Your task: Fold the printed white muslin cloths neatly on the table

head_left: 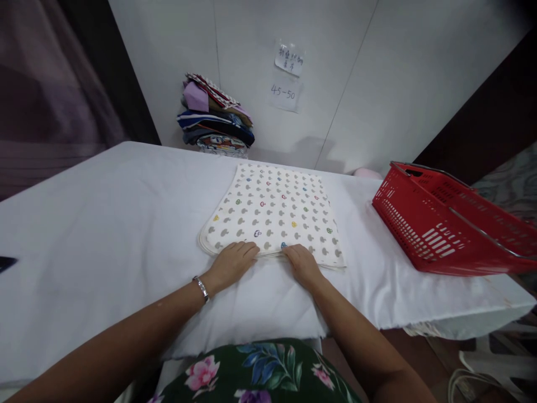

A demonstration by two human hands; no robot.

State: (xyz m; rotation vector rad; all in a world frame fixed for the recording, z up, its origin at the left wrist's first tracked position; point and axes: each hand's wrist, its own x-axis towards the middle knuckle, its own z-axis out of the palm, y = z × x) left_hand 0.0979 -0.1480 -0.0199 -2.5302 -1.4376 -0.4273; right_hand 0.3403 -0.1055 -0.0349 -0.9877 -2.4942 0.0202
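Observation:
A white cloth (277, 207) printed with grey and a few coloured mushrooms lies folded in layers on the table. Its layered edges show at the near left corner and along the near side. My left hand (235, 263), with a silver bracelet at the wrist, has its fingers closed over the near edge, left of the middle. A short way to the right, my right hand (302, 266) grips the same edge with fingers bent over it. The thumbs are mostly hidden.
White fabric covers the table (126, 240). A red plastic basket (440, 224) with metal handles stands on the right. Behind the table, a pile of folded fabrics (216, 117) rises against the wall. Two paper notes (288, 60) hang there. A dark object (6, 263) touches the left frame edge.

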